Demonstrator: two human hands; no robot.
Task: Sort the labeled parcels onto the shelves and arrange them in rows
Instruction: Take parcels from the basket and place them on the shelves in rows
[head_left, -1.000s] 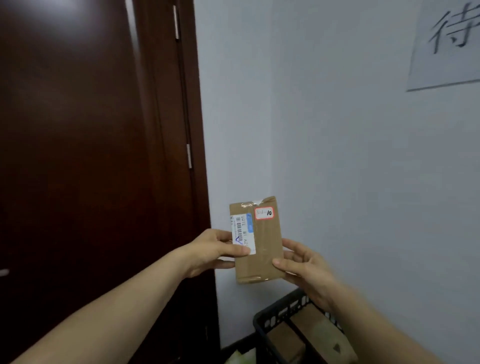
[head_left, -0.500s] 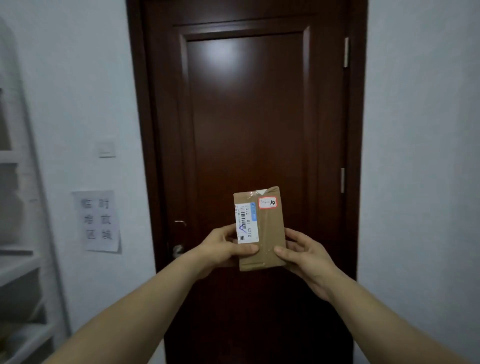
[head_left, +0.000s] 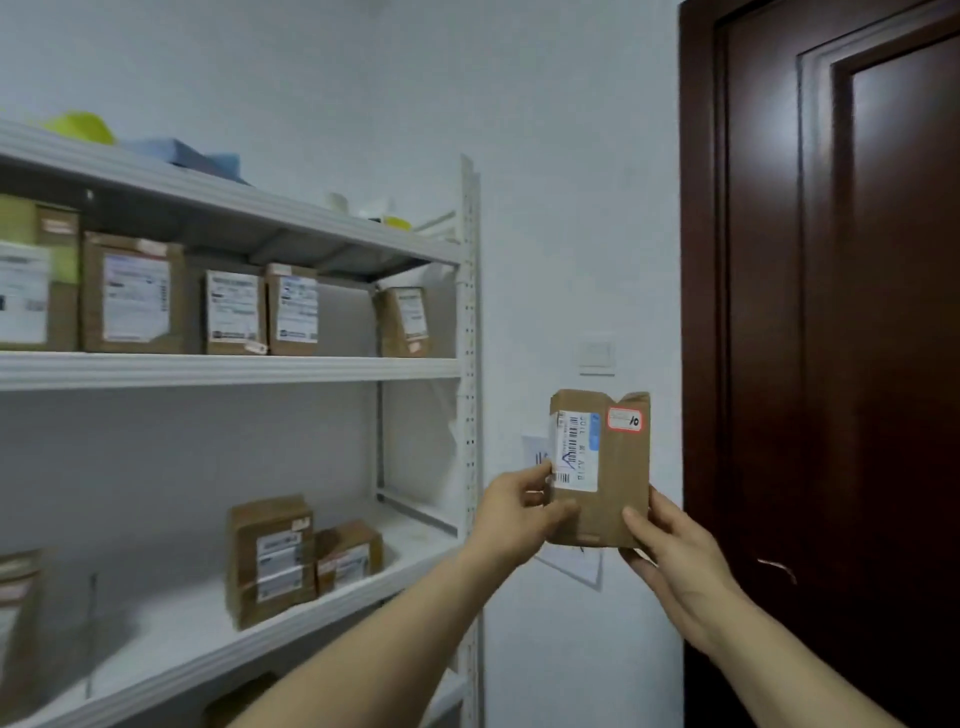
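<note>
I hold a small flat brown parcel (head_left: 618, 483) upright in front of the wall, between the shelf unit and the door. It carries a white barcode label and a red-bordered sticker. My left hand (head_left: 517, 512) grips its lower left edge, thumb on the front. My right hand (head_left: 675, 551) grips its lower right corner from below. The white shelf unit (head_left: 470, 322) stands to the left. A row of labeled brown parcels (head_left: 236, 312) lines its middle shelf, and two more parcels (head_left: 272, 558) stand on the shelf below.
A dark brown door (head_left: 841, 338) fills the right side. A light switch (head_left: 597, 352) and a paper notice (head_left: 535, 449) are on the wall behind the parcel. Yellow and blue items (head_left: 171, 150) lie on the top shelf. Another parcel (head_left: 15, 618) stands at the far left.
My view has swung left from the door to the shelf unit. The parcel stays held in both hands in the same grip.
</note>
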